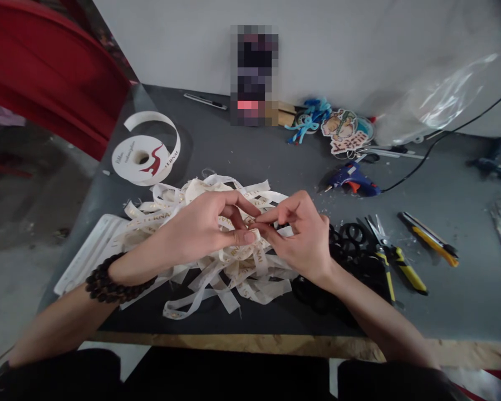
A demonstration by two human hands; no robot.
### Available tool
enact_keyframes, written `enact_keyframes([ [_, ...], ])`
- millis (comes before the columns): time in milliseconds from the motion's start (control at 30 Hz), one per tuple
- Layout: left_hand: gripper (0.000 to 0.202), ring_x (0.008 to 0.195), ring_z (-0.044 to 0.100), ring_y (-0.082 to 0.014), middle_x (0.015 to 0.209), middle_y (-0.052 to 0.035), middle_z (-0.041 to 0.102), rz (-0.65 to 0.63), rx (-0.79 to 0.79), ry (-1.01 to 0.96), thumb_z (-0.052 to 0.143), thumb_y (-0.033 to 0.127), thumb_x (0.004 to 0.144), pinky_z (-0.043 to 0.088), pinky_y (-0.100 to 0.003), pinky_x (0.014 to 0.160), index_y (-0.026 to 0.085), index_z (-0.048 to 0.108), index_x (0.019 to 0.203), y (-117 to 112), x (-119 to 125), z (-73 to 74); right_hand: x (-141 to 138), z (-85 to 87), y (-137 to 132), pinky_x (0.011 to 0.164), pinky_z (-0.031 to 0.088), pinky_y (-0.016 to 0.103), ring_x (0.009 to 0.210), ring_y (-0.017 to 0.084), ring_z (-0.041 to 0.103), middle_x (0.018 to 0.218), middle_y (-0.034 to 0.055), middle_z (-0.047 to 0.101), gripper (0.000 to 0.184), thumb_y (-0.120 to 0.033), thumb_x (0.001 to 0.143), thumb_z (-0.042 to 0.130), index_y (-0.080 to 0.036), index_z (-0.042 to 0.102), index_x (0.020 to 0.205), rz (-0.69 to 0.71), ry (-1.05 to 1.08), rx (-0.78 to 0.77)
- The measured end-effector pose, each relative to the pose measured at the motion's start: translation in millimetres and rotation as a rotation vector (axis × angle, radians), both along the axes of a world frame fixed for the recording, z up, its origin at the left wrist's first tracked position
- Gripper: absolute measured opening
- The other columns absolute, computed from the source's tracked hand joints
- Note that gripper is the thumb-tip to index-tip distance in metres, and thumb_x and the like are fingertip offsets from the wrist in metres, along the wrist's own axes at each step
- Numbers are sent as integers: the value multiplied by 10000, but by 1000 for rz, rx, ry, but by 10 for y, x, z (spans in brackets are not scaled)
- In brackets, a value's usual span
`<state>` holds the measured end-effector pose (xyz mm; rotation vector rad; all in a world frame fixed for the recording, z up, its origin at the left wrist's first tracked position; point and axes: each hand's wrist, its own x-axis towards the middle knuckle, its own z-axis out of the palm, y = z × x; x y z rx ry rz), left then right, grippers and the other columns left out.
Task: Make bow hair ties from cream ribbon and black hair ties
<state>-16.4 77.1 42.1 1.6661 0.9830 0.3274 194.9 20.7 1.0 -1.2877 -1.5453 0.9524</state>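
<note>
My left hand (206, 228), with dark beads at the wrist, pinches a white ribbon (256, 233) printed with gold letters. Opposite it, my right hand (303, 236) closes its thumb and fingertips on the same ribbon, and the fingertips of both hands nearly meet. Exactly how the ribbon is folded between them is hidden by the fingers. Below and around the hands lies a loose heap of cut white ribbon pieces (229, 295) with gold print. Black hair ties (353, 233) are piled just right of my right hand.
A ribbon spool (121, 161) stands at the back left, near a white ruler-like strip (87, 253). To the right lie yellow-handled scissors (407, 273), a yellow utility knife (434, 245) and a blue glue gun (353, 178) with a black cord. A slim cutter (204, 101) rests at the back.
</note>
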Motion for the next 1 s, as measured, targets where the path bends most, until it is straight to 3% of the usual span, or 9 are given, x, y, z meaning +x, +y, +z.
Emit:
enact_keyframes([
  [133, 190, 872, 763, -194, 953, -45, 804, 0, -55, -14, 835, 292, 836, 568, -301, 738, 193, 741, 968, 24, 5, -31, 22, 97, 22, 664, 549, 289, 771, 190, 805, 737, -46, 759, 455, -184, 874, 789, -276, 350, 802, 44, -95, 18],
  [267, 100, 775, 728, -159, 817, -12, 777, -44, -55, -50, 799, 221, 837, 550, -274, 703, 190, 711, 801, 41, 20, -27, 29, 75, 32, 656, 546, 303, 764, 212, 807, 690, -55, 721, 485, -225, 843, 839, -278, 359, 797, 66, -59, -50],
  [433, 175, 781, 712, -156, 785, -2, 714, 48, -126, -113, 804, 228, 828, 556, -269, 701, 183, 639, 789, 13, 30, -9, 36, -33, 34, 739, 618, 340, 759, 192, 792, 832, -24, 793, 277, -367, 879, 862, -275, 609, 942, 117, 147, -48],
  [633, 227, 773, 646, -130, 816, 5, 655, 85, -170, -191, 808, 218, 836, 545, -270, 719, 186, 591, 779, 1, 30, -56, 29, -33, 52, 714, 594, 307, 759, 167, 754, 856, -4, 807, 162, -377, 867, 879, -254, 790, 925, 103, 127, 18],
  [800, 264, 749, 622, -130, 795, 9, 638, 120, -204, -197, 825, 235, 819, 507, -265, 681, 187, 576, 745, -7, 56, -90, 43, -1, 87, 684, 578, 291, 723, 150, 707, 816, -1, 756, 232, -427, 866, 871, -226, 756, 883, 145, 204, -86],
  [1000, 277, 715, 592, -143, 778, 9, 656, 131, -32, -50, 805, 325, 866, 440, -290, 659, 191, 601, 734, -23, 79, -74, 50, 16, 108, 610, 510, 271, 651, 120, 616, 769, -17, 671, 283, -457, 921, 806, -219, 660, 877, 126, 245, -148],
])
